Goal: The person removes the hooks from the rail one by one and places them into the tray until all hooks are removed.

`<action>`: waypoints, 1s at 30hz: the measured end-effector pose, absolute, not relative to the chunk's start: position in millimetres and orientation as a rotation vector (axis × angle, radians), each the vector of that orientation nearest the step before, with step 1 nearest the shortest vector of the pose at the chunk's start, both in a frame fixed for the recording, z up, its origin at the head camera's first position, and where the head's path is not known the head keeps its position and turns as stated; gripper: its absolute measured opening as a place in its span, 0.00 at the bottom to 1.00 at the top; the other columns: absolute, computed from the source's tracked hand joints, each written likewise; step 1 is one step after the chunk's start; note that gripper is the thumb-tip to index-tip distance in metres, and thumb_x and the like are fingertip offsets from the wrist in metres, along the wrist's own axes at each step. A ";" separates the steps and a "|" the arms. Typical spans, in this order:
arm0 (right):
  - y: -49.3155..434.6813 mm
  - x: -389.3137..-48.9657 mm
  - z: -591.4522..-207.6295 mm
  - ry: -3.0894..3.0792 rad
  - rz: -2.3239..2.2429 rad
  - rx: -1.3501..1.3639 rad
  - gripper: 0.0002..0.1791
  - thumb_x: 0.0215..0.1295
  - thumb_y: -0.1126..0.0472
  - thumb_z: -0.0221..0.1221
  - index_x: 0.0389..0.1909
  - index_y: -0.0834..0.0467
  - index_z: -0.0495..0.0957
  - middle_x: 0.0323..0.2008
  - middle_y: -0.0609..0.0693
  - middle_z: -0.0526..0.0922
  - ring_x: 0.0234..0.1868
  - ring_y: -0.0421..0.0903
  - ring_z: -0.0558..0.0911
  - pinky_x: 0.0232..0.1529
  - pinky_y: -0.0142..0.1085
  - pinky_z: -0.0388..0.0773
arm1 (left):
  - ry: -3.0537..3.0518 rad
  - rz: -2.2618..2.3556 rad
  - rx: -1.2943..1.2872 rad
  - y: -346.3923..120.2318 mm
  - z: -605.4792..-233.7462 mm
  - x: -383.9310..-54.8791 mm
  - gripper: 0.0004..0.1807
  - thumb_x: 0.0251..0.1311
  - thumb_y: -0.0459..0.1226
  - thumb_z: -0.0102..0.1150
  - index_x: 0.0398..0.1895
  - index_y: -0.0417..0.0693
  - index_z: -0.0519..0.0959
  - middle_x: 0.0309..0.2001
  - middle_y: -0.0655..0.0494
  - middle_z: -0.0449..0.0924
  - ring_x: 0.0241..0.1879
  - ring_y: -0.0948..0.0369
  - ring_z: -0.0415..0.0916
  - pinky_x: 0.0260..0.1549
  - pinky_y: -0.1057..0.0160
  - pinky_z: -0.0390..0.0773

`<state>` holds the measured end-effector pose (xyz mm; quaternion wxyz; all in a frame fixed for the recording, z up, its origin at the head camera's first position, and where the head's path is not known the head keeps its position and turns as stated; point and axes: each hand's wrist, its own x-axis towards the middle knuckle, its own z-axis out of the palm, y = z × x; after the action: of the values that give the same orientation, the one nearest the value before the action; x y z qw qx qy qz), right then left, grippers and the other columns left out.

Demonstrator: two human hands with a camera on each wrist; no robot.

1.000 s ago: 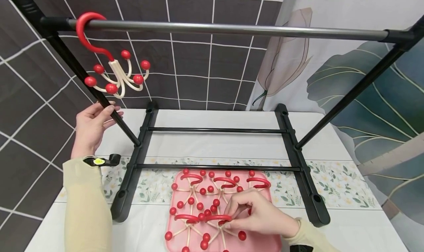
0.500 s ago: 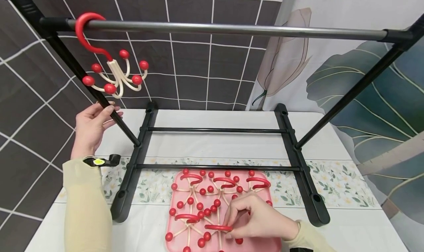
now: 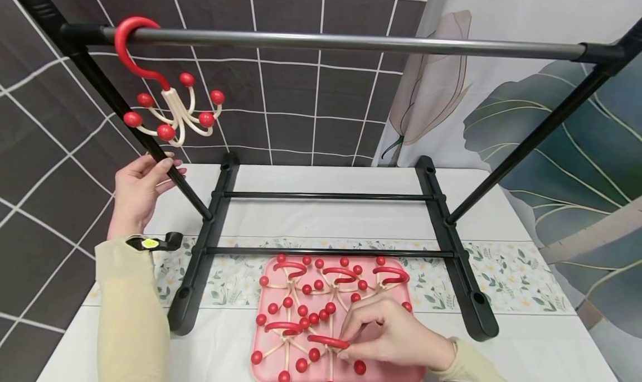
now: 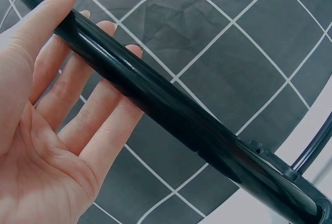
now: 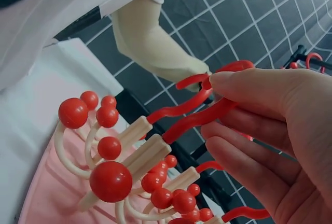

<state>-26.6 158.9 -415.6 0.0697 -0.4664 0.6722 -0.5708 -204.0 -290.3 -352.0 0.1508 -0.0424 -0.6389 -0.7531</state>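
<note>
My left hand (image 3: 137, 189) grips the rack's slanted black post (image 3: 193, 201), thumb in front and fingers behind; the left wrist view shows the same post (image 4: 155, 89) across the fingers. My right hand (image 3: 386, 332) pinches the red hook of a multi-arm hanger (image 3: 327, 341) between thumb and fingers, over the pink tray (image 3: 391, 372). In the right wrist view this hanger (image 5: 194, 120) has a cream stem and curved arms tipped with red balls. Several like hangers (image 3: 288, 271) lie in the tray, partly hidden by my right hand.
One more hanger (image 3: 175, 106) hangs from the left end of the rack's grey top bar (image 3: 351, 40). Black feet (image 3: 456, 259) and a lower crossbar (image 3: 331, 252) stand behind the tray on the white table (image 3: 541, 343). A dark tiled backdrop (image 3: 291, 81) rises behind.
The hanger in my right hand has turned, its red balls shifting round, and its hook has come slightly towards me and tilted. My left hand stays on the post.
</note>
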 end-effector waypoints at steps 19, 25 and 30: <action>166.7 -24.2 -423.9 2.068 -1.737 -1.315 0.14 0.53 0.74 0.74 0.30 0.53 0.81 0.30 0.45 0.86 0.33 0.38 0.84 0.36 0.34 0.85 | -1.826 -2.171 -0.115 -289.9 -352.4 -204.2 0.14 0.66 0.31 0.66 0.52 0.33 0.82 0.40 0.51 0.87 0.38 0.60 0.88 0.40 0.67 0.84; 169.2 -26.9 -428.9 2.101 -1.703 -1.239 0.14 0.54 0.71 0.75 0.28 0.50 0.82 0.30 0.42 0.86 0.32 0.40 0.85 0.37 0.32 0.83 | -1.823 -2.169 -0.126 -289.8 -352.7 -203.8 0.14 0.66 0.31 0.66 0.53 0.33 0.82 0.40 0.51 0.87 0.37 0.60 0.88 0.40 0.67 0.84; 169.7 -27.2 -430.4 2.082 -1.706 -1.180 0.14 0.55 0.71 0.75 0.29 0.49 0.82 0.31 0.40 0.86 0.33 0.40 0.86 0.35 0.34 0.84 | -1.816 -2.171 -0.131 -290.3 -353.2 -204.6 0.15 0.66 0.30 0.66 0.53 0.32 0.82 0.40 0.51 0.87 0.37 0.60 0.88 0.40 0.67 0.84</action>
<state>-27.2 169.7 -430.4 0.1014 -0.3994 0.7048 -0.5774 -204.6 -290.3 -353.2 0.1534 -0.0457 -0.6333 -0.7571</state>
